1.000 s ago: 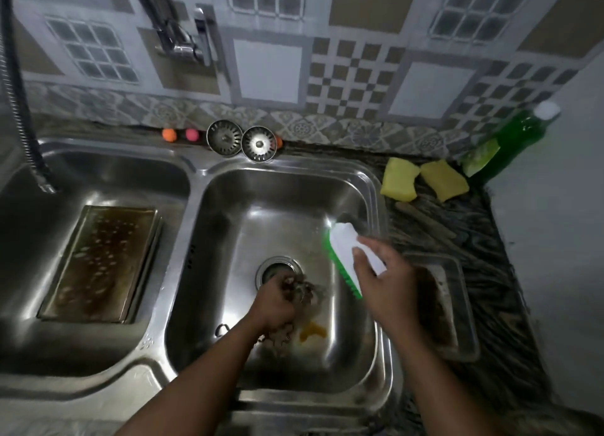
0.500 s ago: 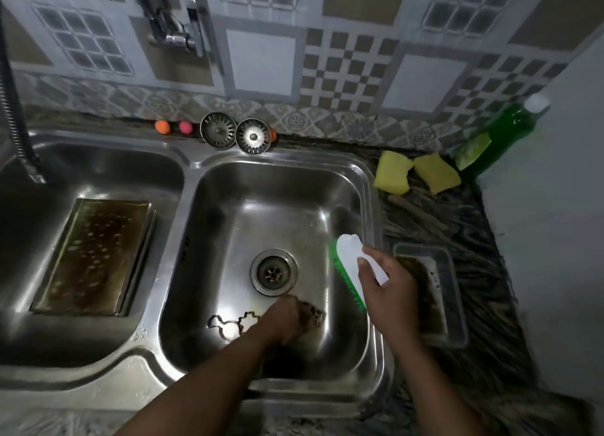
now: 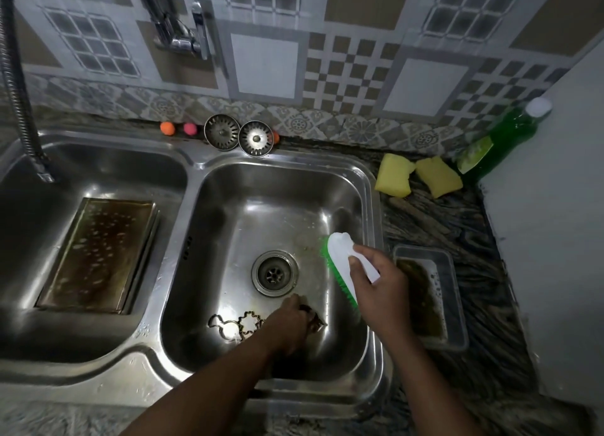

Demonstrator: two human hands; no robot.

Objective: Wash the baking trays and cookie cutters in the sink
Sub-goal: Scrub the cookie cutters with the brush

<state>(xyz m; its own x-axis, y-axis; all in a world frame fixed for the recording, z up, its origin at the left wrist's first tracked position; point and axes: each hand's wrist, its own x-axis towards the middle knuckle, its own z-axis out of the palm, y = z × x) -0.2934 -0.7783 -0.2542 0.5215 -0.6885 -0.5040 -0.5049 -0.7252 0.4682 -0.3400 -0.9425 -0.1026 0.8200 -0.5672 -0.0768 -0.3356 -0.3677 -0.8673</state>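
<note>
My left hand [image 3: 289, 324] is low in the right sink basin [image 3: 281, 187] and grips a small metal cookie cutter [image 3: 315, 318] near the front wall. Two more cookie cutters [image 3: 237, 326] lie on the basin floor just left of that hand. My right hand [image 3: 380, 288] holds a white scrub brush with green bristles [image 3: 340, 265] over the basin's right side, bristles facing left. A greasy baking tray [image 3: 98, 255] lies flat in the left basin. A smaller dirty tray [image 3: 428, 291] sits on the counter right of the sink.
The drain [image 3: 274, 273] is uncovered; two strainer plugs [image 3: 238, 134] stand on the sink's back rim beside small coloured balls [image 3: 178, 128]. Two yellow sponges [image 3: 416, 177] and a green soap bottle [image 3: 500, 141] sit at the back right. A hose [image 3: 19, 85] hangs at left, below a wall tap [image 3: 183, 33].
My left hand moved from the drain toward the basin's front, leaving two cutters on the floor. The right hand with the brush stayed about where it was.
</note>
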